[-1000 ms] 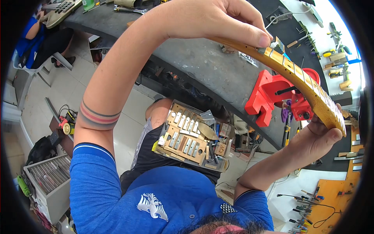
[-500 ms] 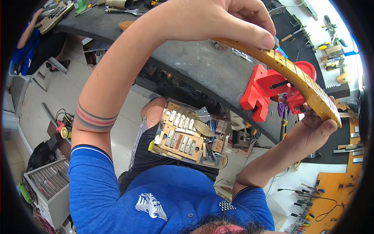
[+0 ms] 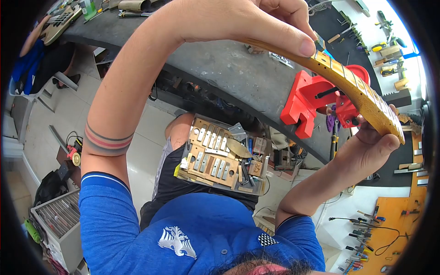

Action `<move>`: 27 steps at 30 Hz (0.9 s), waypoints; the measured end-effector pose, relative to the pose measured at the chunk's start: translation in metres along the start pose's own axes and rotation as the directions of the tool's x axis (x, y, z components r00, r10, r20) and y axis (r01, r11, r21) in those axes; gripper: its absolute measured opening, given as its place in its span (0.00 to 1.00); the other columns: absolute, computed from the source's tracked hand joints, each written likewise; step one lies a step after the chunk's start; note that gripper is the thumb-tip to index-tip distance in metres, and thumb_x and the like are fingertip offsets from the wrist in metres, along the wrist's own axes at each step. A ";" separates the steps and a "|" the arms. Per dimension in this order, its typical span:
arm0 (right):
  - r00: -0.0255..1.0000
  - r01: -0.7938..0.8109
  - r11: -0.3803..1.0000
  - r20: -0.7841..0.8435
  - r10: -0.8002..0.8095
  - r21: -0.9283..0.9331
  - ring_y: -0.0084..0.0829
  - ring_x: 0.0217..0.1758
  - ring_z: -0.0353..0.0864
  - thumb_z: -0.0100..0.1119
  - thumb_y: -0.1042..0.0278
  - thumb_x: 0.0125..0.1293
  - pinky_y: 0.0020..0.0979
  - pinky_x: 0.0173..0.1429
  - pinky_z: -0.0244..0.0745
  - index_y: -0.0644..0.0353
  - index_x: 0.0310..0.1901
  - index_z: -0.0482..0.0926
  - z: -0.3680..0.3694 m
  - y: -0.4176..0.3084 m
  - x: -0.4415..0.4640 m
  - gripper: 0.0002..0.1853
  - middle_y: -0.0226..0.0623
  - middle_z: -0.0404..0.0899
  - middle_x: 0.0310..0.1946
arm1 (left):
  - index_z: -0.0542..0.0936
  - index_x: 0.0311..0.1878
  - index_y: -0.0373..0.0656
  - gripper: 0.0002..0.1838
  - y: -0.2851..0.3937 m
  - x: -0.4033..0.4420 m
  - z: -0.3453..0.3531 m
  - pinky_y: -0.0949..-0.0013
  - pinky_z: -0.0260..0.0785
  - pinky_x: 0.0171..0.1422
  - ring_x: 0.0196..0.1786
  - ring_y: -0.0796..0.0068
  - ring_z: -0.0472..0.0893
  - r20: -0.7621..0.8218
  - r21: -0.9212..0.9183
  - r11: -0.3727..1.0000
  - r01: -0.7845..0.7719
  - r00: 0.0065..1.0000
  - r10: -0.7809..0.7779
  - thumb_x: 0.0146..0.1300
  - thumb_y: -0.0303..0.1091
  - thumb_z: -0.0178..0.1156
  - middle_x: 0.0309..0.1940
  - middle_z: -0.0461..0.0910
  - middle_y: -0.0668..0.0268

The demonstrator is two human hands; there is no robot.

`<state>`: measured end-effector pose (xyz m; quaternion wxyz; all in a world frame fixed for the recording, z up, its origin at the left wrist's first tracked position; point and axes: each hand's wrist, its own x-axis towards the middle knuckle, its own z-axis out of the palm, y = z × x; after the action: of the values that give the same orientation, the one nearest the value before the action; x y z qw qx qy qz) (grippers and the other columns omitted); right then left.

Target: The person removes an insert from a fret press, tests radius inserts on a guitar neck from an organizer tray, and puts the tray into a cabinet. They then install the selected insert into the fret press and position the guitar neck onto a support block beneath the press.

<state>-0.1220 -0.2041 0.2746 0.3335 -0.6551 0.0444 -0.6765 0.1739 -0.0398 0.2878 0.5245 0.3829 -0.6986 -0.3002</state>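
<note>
A yellow-brown guitar neck (image 3: 350, 89) with metal frets is held up in the air, slanting down to the right. Its upper part is in my left hand (image 3: 275, 30), whose thumb presses along the near edge while the other fingers curl over the far side. At the lower right end my right hand (image 3: 378, 144) grips the heel, thumb in front and fingers behind. Behind the neck, a red vise (image 3: 303, 103) stands at the edge of the grey workbench (image 3: 220, 68).
A tray of metal blocks and tools (image 3: 215, 156) rests on my lap. Tools hang on the wall (image 3: 389, 46) and on an orange board (image 3: 389, 220) at right. A drawer cabinet (image 3: 59, 215) stands at left. Another person (image 3: 32, 68) sits at upper left beside a guitar (image 3: 62, 25).
My left hand has shifted slightly left with the neck's upper part. The background has moved a little in view. Both hands keep their hold.
</note>
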 end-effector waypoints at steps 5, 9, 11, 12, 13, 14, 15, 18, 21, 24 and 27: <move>1.000 0.018 1.000 0.004 -0.018 0.011 0.40 0.62 0.90 0.74 0.33 0.69 0.35 0.53 0.87 0.70 0.68 0.78 0.000 0.000 0.000 0.44 0.48 0.84 0.64 | 0.88 0.55 0.34 0.21 0.001 -0.002 0.011 0.75 0.72 0.47 0.44 0.83 0.82 -0.096 0.066 0.998 -0.015 0.995 0.021 0.72 0.43 0.78 0.42 0.87 0.67; 1.000 0.017 1.000 0.010 -0.017 0.008 0.40 0.62 0.89 0.74 0.33 0.69 0.34 0.52 0.87 0.68 0.67 0.79 -0.001 0.001 0.001 0.43 0.46 0.84 0.65 | 0.89 0.53 0.35 0.21 -0.014 0.006 0.002 0.75 0.70 0.45 0.42 0.82 0.81 -0.053 0.001 0.999 -0.053 0.997 0.053 0.71 0.45 0.79 0.40 0.86 0.69; 1.000 -0.003 1.000 0.003 0.003 0.003 0.40 0.61 0.90 0.74 0.32 0.68 0.34 0.52 0.87 0.68 0.67 0.79 -0.002 0.000 0.001 0.44 0.46 0.84 0.64 | 0.90 0.53 0.35 0.21 -0.004 0.002 0.001 0.75 0.68 0.44 0.41 0.82 0.81 -0.049 0.039 0.999 -0.023 0.999 0.024 0.70 0.45 0.79 0.40 0.86 0.69; 1.000 -0.014 1.000 -0.001 0.014 0.000 0.40 0.60 0.90 0.74 0.32 0.68 0.34 0.52 0.87 0.68 0.67 0.79 -0.003 0.000 0.001 0.44 0.46 0.84 0.64 | 0.90 0.53 0.35 0.22 0.000 0.001 0.003 0.75 0.67 0.43 0.41 0.82 0.81 -0.055 0.063 0.998 -0.014 0.998 0.018 0.70 0.46 0.80 0.39 0.86 0.69; 1.000 -0.021 1.000 0.005 0.021 -0.002 0.39 0.60 0.90 0.74 0.32 0.68 0.34 0.52 0.87 0.68 0.67 0.79 -0.004 0.000 0.002 0.44 0.46 0.84 0.64 | 0.90 0.52 0.36 0.22 0.002 -0.001 0.007 0.75 0.67 0.43 0.40 0.82 0.80 -0.077 0.096 0.995 -0.019 0.997 0.027 0.70 0.46 0.80 0.39 0.86 0.69; 1.000 -0.028 1.000 0.012 0.028 -0.004 0.39 0.59 0.90 0.74 0.32 0.68 0.34 0.52 0.86 0.68 0.67 0.79 -0.005 0.000 0.002 0.44 0.46 0.84 0.64 | 0.90 0.52 0.36 0.22 0.003 -0.002 0.008 0.75 0.67 0.43 0.40 0.82 0.80 -0.091 0.119 0.993 -0.022 0.995 0.033 0.70 0.46 0.80 0.39 0.86 0.69; 0.999 -0.035 0.999 0.018 0.035 -0.006 0.39 0.59 0.90 0.74 0.32 0.68 0.34 0.52 0.86 0.68 0.67 0.79 -0.006 0.001 0.003 0.44 0.46 0.84 0.64 | 0.91 0.52 0.36 0.22 0.003 -0.002 0.009 0.74 0.66 0.42 0.40 0.82 0.80 -0.106 0.141 0.990 -0.024 0.994 0.039 0.69 0.47 0.80 0.39 0.87 0.68; 0.999 -0.036 0.999 0.036 0.036 -0.007 0.39 0.58 0.90 0.74 0.32 0.69 0.34 0.53 0.85 0.68 0.67 0.79 -0.007 0.001 0.002 0.44 0.46 0.84 0.63 | 0.91 0.52 0.36 0.23 0.000 0.000 0.008 0.74 0.67 0.42 0.39 0.82 0.80 -0.099 0.123 0.992 -0.031 0.994 0.043 0.69 0.47 0.80 0.38 0.87 0.68; 1.000 -0.019 1.000 0.012 0.019 -0.014 0.39 0.58 0.90 0.73 0.32 0.69 0.34 0.54 0.85 0.68 0.67 0.79 -0.005 0.002 0.001 0.44 0.46 0.84 0.63 | 0.91 0.52 0.36 0.23 -0.005 0.003 0.004 0.74 0.66 0.42 0.39 0.81 0.80 -0.074 0.072 0.997 -0.038 0.996 0.043 0.69 0.48 0.80 0.38 0.88 0.67; 1.000 -0.024 1.000 0.017 0.024 -0.012 0.40 0.57 0.90 0.72 0.32 0.70 0.34 0.52 0.84 0.69 0.67 0.79 -0.006 0.003 0.002 0.44 0.46 0.84 0.63 | 0.91 0.52 0.37 0.23 0.000 0.000 0.008 0.74 0.66 0.42 0.39 0.81 0.80 -0.100 0.154 0.988 -0.032 0.994 0.048 0.69 0.48 0.80 0.38 0.87 0.68; 1.000 -0.025 0.999 0.018 0.026 -0.028 0.40 0.57 0.90 0.72 0.32 0.70 0.34 0.51 0.84 0.69 0.67 0.79 -0.002 0.000 0.000 0.44 0.46 0.84 0.63 | 0.91 0.52 0.37 0.22 -0.001 0.001 0.006 0.74 0.66 0.42 0.39 0.82 0.80 -0.080 0.147 0.989 -0.032 0.996 0.044 0.70 0.48 0.79 0.37 0.86 0.69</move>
<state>-0.1239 -0.2051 0.2742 0.3334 -0.6651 0.0590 -0.6656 0.1687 -0.0413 0.2856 0.5293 0.4189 -0.7035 -0.2224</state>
